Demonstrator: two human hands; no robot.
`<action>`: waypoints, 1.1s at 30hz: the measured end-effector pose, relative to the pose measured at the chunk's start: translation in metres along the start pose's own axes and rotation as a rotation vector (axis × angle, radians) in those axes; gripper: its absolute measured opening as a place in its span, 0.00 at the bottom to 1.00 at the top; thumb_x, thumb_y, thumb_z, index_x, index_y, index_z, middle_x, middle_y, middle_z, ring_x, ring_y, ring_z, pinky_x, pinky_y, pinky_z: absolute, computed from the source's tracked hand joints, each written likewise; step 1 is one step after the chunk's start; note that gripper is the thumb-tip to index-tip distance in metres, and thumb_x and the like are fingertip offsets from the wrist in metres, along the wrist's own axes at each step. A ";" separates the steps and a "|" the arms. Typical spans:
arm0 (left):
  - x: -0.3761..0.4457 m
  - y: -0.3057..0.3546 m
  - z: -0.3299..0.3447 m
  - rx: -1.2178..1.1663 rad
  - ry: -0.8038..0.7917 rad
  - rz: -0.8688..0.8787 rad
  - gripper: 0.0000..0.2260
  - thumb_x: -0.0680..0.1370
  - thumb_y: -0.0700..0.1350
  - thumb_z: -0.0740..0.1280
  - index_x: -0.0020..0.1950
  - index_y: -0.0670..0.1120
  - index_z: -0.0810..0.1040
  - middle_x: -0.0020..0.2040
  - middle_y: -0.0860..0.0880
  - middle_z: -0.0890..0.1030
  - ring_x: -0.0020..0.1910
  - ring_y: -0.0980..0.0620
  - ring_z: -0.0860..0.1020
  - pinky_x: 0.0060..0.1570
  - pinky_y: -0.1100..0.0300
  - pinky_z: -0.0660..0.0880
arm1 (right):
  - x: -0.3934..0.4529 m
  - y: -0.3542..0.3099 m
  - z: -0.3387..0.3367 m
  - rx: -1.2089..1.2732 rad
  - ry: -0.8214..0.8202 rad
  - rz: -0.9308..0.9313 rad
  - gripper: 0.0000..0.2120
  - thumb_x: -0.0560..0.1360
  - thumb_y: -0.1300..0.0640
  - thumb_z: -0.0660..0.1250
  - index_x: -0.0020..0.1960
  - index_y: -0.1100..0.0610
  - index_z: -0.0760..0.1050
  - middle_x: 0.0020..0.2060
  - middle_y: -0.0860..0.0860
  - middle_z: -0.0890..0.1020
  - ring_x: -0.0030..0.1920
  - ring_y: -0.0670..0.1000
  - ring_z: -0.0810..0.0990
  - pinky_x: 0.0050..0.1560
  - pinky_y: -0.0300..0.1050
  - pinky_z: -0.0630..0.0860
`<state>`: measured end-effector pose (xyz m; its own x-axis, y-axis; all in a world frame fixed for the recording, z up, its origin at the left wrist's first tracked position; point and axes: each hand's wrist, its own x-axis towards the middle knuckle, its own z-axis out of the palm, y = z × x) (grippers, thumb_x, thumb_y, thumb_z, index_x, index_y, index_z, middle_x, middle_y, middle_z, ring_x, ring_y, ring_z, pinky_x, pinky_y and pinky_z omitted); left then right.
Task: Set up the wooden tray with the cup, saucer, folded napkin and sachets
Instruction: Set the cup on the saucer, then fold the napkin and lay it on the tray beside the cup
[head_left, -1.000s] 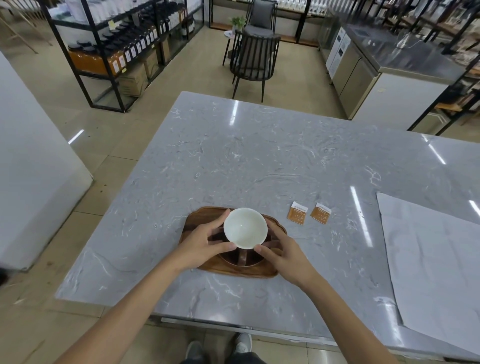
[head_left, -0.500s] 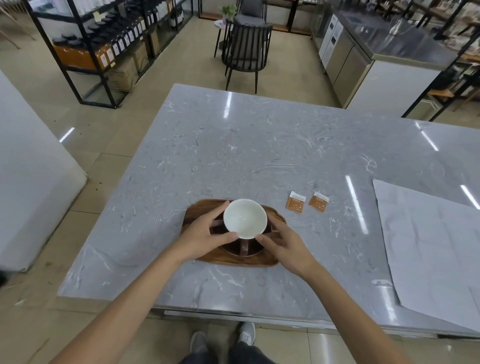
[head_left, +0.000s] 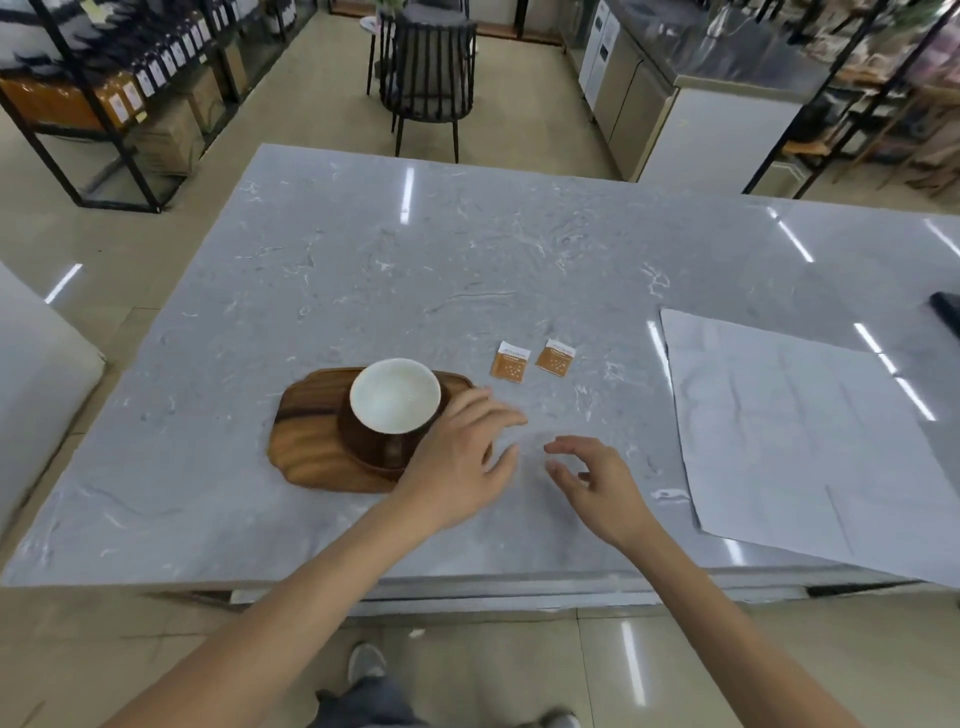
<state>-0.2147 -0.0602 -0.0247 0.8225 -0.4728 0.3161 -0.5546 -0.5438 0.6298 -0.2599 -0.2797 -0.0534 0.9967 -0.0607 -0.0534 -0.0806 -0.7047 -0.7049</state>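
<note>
Bare left hand and right hand spread, holding nothing.

A black chair stands beyond the grey marble table; shelving lines the left.

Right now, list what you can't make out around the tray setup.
All from the head view:
- Sachets: print too small to read.
- Wooden tray: its right end is covered by the left hand.
- Saucer: mostly hidden under the cup and that hand.
- Napkin: cut off by the right frame edge.
- Dark object beyond it: cut off, unidentifiable.
- Right hand: palm faces down, underside unseen.
</note>
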 end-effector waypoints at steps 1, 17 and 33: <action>0.003 0.010 0.017 -0.009 -0.040 0.004 0.15 0.79 0.49 0.67 0.65 0.49 0.80 0.64 0.54 0.80 0.74 0.53 0.66 0.70 0.59 0.65 | -0.006 0.011 -0.008 -0.029 0.012 -0.026 0.10 0.80 0.56 0.69 0.61 0.54 0.82 0.60 0.47 0.81 0.63 0.49 0.78 0.62 0.53 0.77; 0.036 0.146 0.234 0.012 -0.354 0.040 0.24 0.80 0.53 0.67 0.75 0.48 0.71 0.75 0.50 0.72 0.77 0.51 0.63 0.75 0.58 0.58 | -0.105 0.207 -0.158 -0.384 0.230 0.070 0.20 0.80 0.52 0.69 0.70 0.56 0.76 0.71 0.59 0.74 0.71 0.63 0.71 0.66 0.59 0.72; 0.054 0.154 0.255 0.285 -0.345 0.204 0.17 0.60 0.23 0.64 0.43 0.39 0.80 0.39 0.42 0.80 0.39 0.41 0.78 0.35 0.51 0.77 | -0.142 0.287 -0.196 -0.496 0.096 -0.041 0.33 0.70 0.66 0.71 0.73 0.53 0.72 0.72 0.55 0.74 0.68 0.60 0.74 0.61 0.55 0.76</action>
<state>-0.2875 -0.3460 -0.0915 0.6309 -0.7651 0.1293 -0.7519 -0.5617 0.3452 -0.4258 -0.6121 -0.1097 0.9960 -0.0739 0.0493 -0.0571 -0.9575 -0.2826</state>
